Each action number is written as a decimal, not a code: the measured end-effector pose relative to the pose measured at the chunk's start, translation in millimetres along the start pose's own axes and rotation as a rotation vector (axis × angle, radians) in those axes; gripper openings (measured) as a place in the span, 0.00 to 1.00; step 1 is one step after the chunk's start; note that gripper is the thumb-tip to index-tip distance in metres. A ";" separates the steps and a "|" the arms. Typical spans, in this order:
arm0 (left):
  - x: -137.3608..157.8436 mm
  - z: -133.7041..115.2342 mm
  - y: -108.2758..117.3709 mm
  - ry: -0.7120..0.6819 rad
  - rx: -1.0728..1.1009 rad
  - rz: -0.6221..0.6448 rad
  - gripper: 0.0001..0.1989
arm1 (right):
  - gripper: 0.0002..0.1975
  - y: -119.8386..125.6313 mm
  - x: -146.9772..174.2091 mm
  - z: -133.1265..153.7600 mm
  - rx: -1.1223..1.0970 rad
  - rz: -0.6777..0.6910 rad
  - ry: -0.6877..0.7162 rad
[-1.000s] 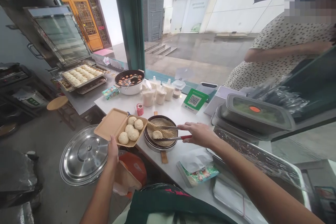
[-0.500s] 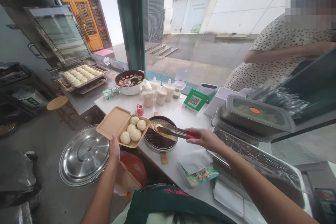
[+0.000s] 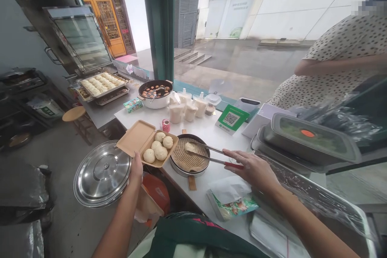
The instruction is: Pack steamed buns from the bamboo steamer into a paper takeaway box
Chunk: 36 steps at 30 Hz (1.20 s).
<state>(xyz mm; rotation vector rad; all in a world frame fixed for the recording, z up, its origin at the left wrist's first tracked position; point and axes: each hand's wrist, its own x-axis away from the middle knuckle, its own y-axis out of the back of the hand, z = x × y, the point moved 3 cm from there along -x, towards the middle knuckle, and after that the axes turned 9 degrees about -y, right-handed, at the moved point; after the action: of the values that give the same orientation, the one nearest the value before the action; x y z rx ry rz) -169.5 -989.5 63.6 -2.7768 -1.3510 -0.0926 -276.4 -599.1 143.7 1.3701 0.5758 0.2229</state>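
My left hand grips the front edge of an open brown takeaway box, its lid folded back to the left. Several pale steamed buns sit in the box. My right hand is closed round the red handles of metal tongs. The tongs' jaws are spread around a single bun on the woven mat of a round steamer; whether they touch it I cannot tell. The mat now lies flat over the steamer's bottom.
A large steel lid is at my left. Behind the steamer stand a pot of eggs, bagged cups and a green QR sign. Tissue packs and steel containers are at right. A person stands outside the window.
The tongs have opened wider around the bun. The woven mat, folded up before with the dark steamer bottom showing, now lies flat. My view has shifted slightly left.
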 end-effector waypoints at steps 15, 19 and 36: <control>13.4 -8.8 -30.2 -0.038 -0.086 0.118 0.27 | 0.23 25.2 -35.7 76.8 -0.209 0.054 0.319; 18.3 -13.5 -33.3 -0.049 -0.072 0.143 0.26 | 0.22 37.9 -46.0 86.9 -0.048 0.029 0.469; 28.2 -4.7 -47.0 -0.049 -0.071 0.278 0.27 | 0.30 59.5 -83.8 65.1 -0.034 0.232 0.524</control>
<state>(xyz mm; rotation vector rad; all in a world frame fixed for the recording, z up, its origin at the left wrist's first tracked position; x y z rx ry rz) -189.3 -938.7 71.4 -3.0123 -0.9745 -0.0613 -303.3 -682.4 228.2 1.3470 0.8390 0.7916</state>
